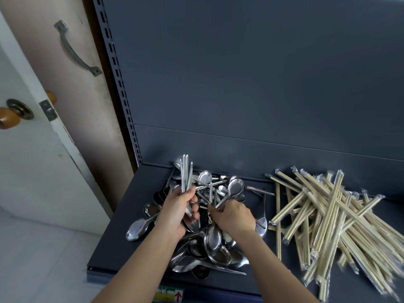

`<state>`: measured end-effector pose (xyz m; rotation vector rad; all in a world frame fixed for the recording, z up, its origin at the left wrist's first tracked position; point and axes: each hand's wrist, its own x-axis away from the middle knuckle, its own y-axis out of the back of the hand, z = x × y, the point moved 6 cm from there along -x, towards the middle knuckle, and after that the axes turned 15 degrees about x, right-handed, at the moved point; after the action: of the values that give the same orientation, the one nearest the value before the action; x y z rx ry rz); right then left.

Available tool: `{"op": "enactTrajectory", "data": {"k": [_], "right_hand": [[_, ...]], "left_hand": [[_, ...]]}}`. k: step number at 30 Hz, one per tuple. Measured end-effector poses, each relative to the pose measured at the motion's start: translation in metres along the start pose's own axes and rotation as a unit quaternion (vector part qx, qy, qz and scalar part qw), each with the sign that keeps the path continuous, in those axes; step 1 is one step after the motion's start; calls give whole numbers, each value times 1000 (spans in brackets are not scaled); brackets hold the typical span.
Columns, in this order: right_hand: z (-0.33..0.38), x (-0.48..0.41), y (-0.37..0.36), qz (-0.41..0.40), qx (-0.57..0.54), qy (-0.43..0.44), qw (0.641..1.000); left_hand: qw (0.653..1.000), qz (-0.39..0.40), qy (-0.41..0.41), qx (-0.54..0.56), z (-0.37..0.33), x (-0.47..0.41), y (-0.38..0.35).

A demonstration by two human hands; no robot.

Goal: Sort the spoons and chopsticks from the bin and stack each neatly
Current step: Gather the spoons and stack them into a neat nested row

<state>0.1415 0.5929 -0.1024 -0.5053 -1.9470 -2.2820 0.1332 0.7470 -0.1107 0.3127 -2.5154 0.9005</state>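
Head view, L to R. Far left: white door (pixel 32 171) w/ brown knob (pixel 8 120); beside it a beige panel w/ metal pull handle (pixel 76 49). Next, slotted upright (pixel 122 88) of a dark grey shelf (pixel 113 237), w/ back panel (pixel 262 73) behind. Spoon pile (pixel 216 250) lies on left-centre of shelf, steel spoons jumbled, bowls and handles crossing every way; one spoon juts out at pile's left edge. Left hand (pixel 177 213) is above pile, fingers wrapped round spoon bundle (pixel 185 178): handles stick up, roughly aligned, bowls down by the palm. Right hand (pixel 235 217) just beside it, fingertips pinching handle of a single spoon (pixel 235 188), bowl raised away from the person, over the pile. Sticker (pixel 172 295) w/ red arrow on shelf's front edge, btwn the forearms. Right side: chopsticks (pixel 328 215), pairs in clear wrappers, in a loose fanned heap on the shelf, apart from the spoons, mostly running near-to-far; heap's near-right part is blurred.
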Motion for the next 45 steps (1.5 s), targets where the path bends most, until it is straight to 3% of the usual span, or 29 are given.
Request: {"op": "enactTrajectory", "data": {"k": [5,7,9,11,13,16,19,26,30,32,37,40,42,45], "right_hand": [[-13,-4,2,16,-138,-40,990],[-19,0,17,-42,-152,-48,986],[-22,5,40,-153,-136,-41,978],[-21,12,65,-282,-150,-16,948],[-19,16,85,-358,-232,26,904],[-18,21,106,-394,-370,65,839],[-12,24,118,-392,-421,84,814],[27,4,90,-195,-437,110,871],[34,-3,77,-117,-427,106,890],[35,-5,74,-109,-406,117,900],[26,-5,72,-191,-339,99,916],[17,-8,60,-172,-328,72,926],[13,-12,47,-133,-246,53,958],[7,-12,18,8,-52,38,998]], "left_hand": [[1000,1,12,26,0,3,3],[1000,4,17,21,0,3,4],[999,9,29,18,-1,4,4],[998,21,39,53,-3,5,1],[995,30,58,77,-5,8,-2],[993,18,82,78,-4,7,0],[993,13,89,70,-4,8,1],[976,141,164,37,6,28,-21],[977,151,151,-1,5,32,-18],[981,135,136,-30,4,32,-14],[975,167,147,3,6,30,-16],[978,154,139,-1,6,28,-17],[984,112,132,46,5,24,-14],[984,66,121,112,3,21,-12]]}}
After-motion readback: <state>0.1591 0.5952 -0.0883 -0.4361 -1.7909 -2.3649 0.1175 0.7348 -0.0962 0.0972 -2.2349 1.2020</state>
